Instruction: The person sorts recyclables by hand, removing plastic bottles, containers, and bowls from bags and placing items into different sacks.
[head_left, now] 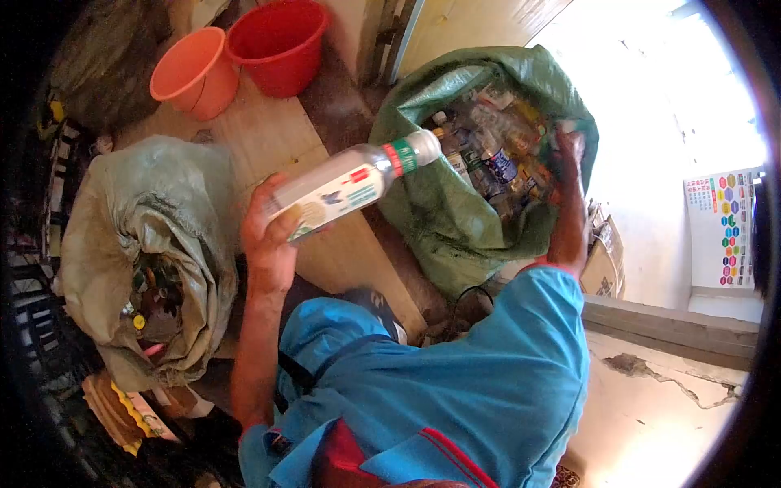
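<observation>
My left hand point(268, 220) is wrapped round the lower part of a clear plastic bottle point(335, 191). The bottle has a white label, a green and red band and a white cap; it is tilted, with the cap toward an open green woven sack point(431, 220). Many used plastic bottles point(496, 154) lie inside that sack. Over its right side reaches my right hand point(567, 145), smeared by motion. Something whitish shows at its fingertips, too blurred to name.
A second, greyish sack point(98, 236) with bottles inside stands at the left. An orange bucket point(195, 73) and a red bucket point(278, 49) are at the back. A wooden board point(268, 138) lies on the floor, and a cardboard box point(604, 252) stands right of the green sack.
</observation>
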A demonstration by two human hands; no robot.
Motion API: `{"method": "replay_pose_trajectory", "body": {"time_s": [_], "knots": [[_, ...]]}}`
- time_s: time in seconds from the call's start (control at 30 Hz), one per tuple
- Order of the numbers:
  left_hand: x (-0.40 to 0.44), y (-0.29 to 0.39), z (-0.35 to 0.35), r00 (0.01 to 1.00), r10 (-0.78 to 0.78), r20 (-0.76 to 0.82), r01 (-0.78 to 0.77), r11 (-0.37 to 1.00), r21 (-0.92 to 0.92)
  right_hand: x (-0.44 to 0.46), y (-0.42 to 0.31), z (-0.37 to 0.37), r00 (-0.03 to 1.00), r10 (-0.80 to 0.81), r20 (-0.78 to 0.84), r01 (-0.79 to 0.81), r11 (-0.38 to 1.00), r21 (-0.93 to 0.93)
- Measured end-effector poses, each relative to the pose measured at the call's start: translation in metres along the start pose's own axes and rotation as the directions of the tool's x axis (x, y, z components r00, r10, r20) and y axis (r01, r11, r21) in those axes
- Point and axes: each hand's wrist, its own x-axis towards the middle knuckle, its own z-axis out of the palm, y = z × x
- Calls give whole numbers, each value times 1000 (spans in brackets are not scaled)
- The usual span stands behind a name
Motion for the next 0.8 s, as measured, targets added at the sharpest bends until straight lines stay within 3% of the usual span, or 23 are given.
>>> {"method": "replay_pose_trajectory", "body": {"time_s": [0.07, 0.1, 0.13, 0.17, 0.27, 0.3, 0.33, 0.4, 0.43, 0.47, 0.5, 0.53, 0.57, 0.6, 0.63, 0.67, 0.7, 0.73, 0.77, 0.8], "knots": [[13, -9, 16, 1000, -10, 27, 9, 1000, 4, 0, 32, 44, 936, -209, -285, 136, 958, -253], [19, -13, 26, 999, -23, 42, 22, 1000, 13, -28, 16, 37, 986, -102, -131, 54, 944, -327], [23, -17, 35, 998, -40, 55, 39, 999, 23, -60, 6, 36, 987, -97, -125, 51, 943, -330], [27, -22, 42, 998, -41, 52, 39, 999, 24, -89, -4, 35, 957, -96, -272, -2, 942, -337], [42, -32, 58, 991, -39, 130, 34, 999, 39, -119, -10, 35, 900, -245, -361, 137, 945, -298], [48, -33, 65, 987, -63, 146, 63, 998, 7, -169, -42, 25, 852, -402, -336, 430, 903, 11], [52, -34, 71, 983, -90, 160, 95, 995, -25, -215, -69, 16, 763, -538, -359, 642, 697, 320], [61, -41, 77, 971, -132, 198, 132, 991, 14, -274, -105, 8, 347, -929, -126, 938, 342, 60], [65, -46, 79, 964, -134, 231, 136, 991, 8, -292, -119, 5, 315, -941, -120, 948, 305, 92], [69, -53, 78, 959, -132, 252, 135, 991, 4, -310, -135, 7, 297, -955, -11, 955, 297, 1], [78, -69, 77, 970, -45, 239, -8, 976, 218, -326, -148, 14, 269, -958, 97, 961, 261, -87], [73, -61, 86, 960, -93, 265, 69, 993, 98, -317, -144, 25, 312, -937, 156, 949, 299, -103], [71, -61, 87, 972, -66, 224, 43, 993, 109, -319, -149, 27, 438, -870, 228, 898, 433, -72], [70, -61, 87, 980, -41, 193, 20, 994, 109, -311, -144, 35, 362, -927, 104, 930, 366, 28], [60, -55, 89, 994, 57, 92, -79, 963, 257, -299, -136, 34, 479, -876, 63, 875, 482, 51], [53, -45, 86, 988, 157, -2, -143, 903, 405, -273, -117, 40, 575, -816, -63, 810, 579, -95], [49, -29, 71, 981, 185, -56, -146, 900, 412, -245, -100, 38, 655, -748, -107, 716, 659, -230], [38, -9, 48, 969, 248, 8, -231, 890, 394, -217, -84, 35, 726, -671, -150, 595, 722, -353], [26, 8, 23, 950, 302, 79, -309, 873, 377, -217, -79, 30, 802, -575, -161, 482, 783, -393], [8, 27, -9, 970, 243, -5, -221, 890, 398, -224, -84, 23, 901, -430, -59, 384, 854, -351]]}}
